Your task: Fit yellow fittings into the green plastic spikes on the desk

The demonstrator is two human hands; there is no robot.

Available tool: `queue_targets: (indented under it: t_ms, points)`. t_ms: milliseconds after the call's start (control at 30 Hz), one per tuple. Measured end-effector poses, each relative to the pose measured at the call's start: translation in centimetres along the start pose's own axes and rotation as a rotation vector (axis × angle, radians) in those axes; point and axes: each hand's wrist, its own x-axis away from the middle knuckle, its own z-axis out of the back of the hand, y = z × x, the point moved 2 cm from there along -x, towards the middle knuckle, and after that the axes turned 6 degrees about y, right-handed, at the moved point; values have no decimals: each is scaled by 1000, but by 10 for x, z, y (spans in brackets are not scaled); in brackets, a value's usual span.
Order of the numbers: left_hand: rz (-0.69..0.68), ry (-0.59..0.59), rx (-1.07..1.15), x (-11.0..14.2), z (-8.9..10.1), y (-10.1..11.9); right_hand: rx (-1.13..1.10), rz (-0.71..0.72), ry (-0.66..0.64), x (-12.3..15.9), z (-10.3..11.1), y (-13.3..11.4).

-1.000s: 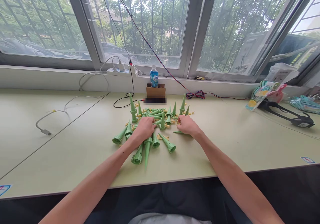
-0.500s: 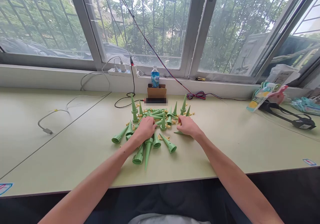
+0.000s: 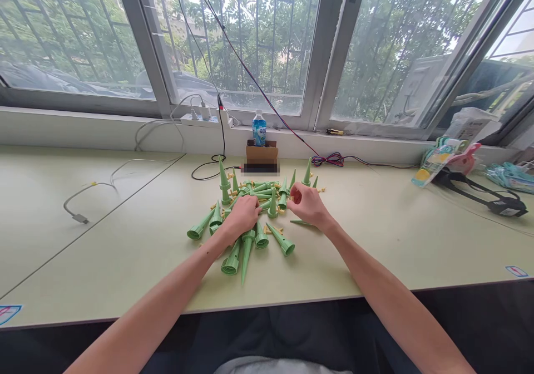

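Note:
A loose pile of green plastic watering spikes [image 3: 247, 251] and small yellow valves [image 3: 273, 230] covers the middle of the table. Deep among the spikes rests my left hand [image 3: 245, 213], fingers curled down and closed; what they grip is hidden. My right hand [image 3: 309, 204], at the pile's right side, is closed in a pinch with a small yellow valve [image 3: 291, 198] at the fingertips. Just below it a green spike [image 3: 299, 221] lies flat, partly covered by the hand. Between both hands one spike [image 3: 272, 204] stands upright, and more stand behind.
Behind the pile, a blue-labelled bottle [image 3: 259, 129] stands by an open cardboard box [image 3: 261, 153]. Cables [image 3: 327, 159] lie along the wall. A black strap device [image 3: 503, 202] and packaged items [image 3: 442, 160] are at right. A white cable end [image 3: 79, 218] lies at left.
My right hand has lifted slightly and shifted its fingertips left, uncovering more of the flat spike. My left hand stays in the same place.

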Motion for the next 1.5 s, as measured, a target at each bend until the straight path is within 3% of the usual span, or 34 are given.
queue_targets:
  t_ms: [133, 267, 367, 600, 800, 1200, 1500]
  points:
    - [-16, 32, 15, 0, -2, -2, -209, 85, -90, 4, -1, -12]
    - [-4, 1, -25, 1, 1, 3, -387, 36, -406, 11, -8, -14]
    - [10, -30, -39, 2, 3, 6, -358, 21, -532, 13, -13, -13]
    - [11, -31, -11, 3, 4, 6, -111, 90, -527, 11, -21, -10]
    - [-22, -24, -23, 2, 2, 6, -75, 85, -524, 11, -23, -8]
    - [37, 87, 28, 3, 11, 13, -11, 60, -520, 11, -25, -6]
    - [94, 306, 272, 4, 31, 21, -30, 32, -521, 11, -24, -5]
